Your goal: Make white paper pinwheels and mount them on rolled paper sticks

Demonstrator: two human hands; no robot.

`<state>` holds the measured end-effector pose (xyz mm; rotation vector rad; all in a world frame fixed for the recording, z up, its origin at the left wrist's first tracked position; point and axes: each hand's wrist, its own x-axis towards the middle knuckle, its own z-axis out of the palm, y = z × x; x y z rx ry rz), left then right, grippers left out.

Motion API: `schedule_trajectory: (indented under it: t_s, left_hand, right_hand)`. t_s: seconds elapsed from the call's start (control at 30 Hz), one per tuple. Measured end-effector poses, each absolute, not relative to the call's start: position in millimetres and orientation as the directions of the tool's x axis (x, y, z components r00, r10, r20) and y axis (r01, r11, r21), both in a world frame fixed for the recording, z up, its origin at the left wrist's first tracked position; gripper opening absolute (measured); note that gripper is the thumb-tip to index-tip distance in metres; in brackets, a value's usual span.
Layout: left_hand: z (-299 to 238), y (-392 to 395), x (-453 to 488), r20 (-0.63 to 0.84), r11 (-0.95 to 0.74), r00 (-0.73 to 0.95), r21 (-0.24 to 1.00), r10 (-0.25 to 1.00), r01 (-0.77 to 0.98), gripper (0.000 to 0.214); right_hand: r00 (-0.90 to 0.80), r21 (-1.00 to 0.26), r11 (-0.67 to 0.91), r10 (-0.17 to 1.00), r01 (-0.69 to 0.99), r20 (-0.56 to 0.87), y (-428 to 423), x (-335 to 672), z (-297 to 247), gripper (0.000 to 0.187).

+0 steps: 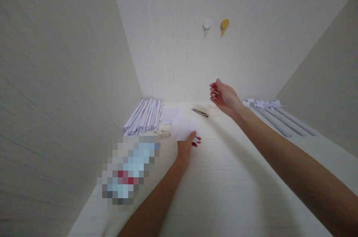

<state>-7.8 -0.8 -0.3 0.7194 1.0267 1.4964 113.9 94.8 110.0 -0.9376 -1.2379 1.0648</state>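
Note:
A sheet of white paper (183, 128) is gripped at its near right edge by my left hand (188, 147), thumb on top and fingers curled beneath. My right hand (223, 97) is raised above the table, near the back wall. Its fingers are loosely bent and apart, with nothing visible in them. Below and left of it lie small thread snips (200, 112) with a pointed blade. More flat white paper (170, 114) lies behind the held sheet. Beside it is a small bundle of cream-coloured string (164, 132).
A stack of rolled white paper tubes (144, 117) lies at the left, and several tubes with ruffled ends (279, 115) at the right. A pixelated blue-and-red item (134, 166) sits at front left. White (207, 24) and yellow hooks (225, 25) are on the back wall; side walls enclose the table.

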Motion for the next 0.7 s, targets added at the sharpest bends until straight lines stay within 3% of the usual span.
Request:
schedule_trajectory:
  t_s: [0.1,0.4,0.57,0.7]
  left_hand:
    - [1,-4,-8,-0.079,-0.007,-0.168,0.888,0.983,-0.459,0.013]
    - [4,-14,-5,-0.070,0.021,-0.082,0.873,0.994,-0.487,0.016]
    - [5,-13,-5,-0.111,0.095,-0.003,0.865,0.994,-0.493,0.019]
    - [7,-11,-7,-0.170,0.160,0.032,0.823,0.985,-0.545,0.020]
  right_hand:
    - [-0.140,-0.947,0.150,0.971,-0.285,0.195,48,116,114,0.032]
    - [-0.297,-0.929,-0.177,0.952,-0.325,-0.077,-20,104,8,0.038]
    - [-0.414,-0.849,-0.269,0.908,-0.455,-0.066,-23,105,-3,0.036]
    - [-0.462,-0.657,-0.343,0.887,-0.671,0.008,-21,117,4,0.032]
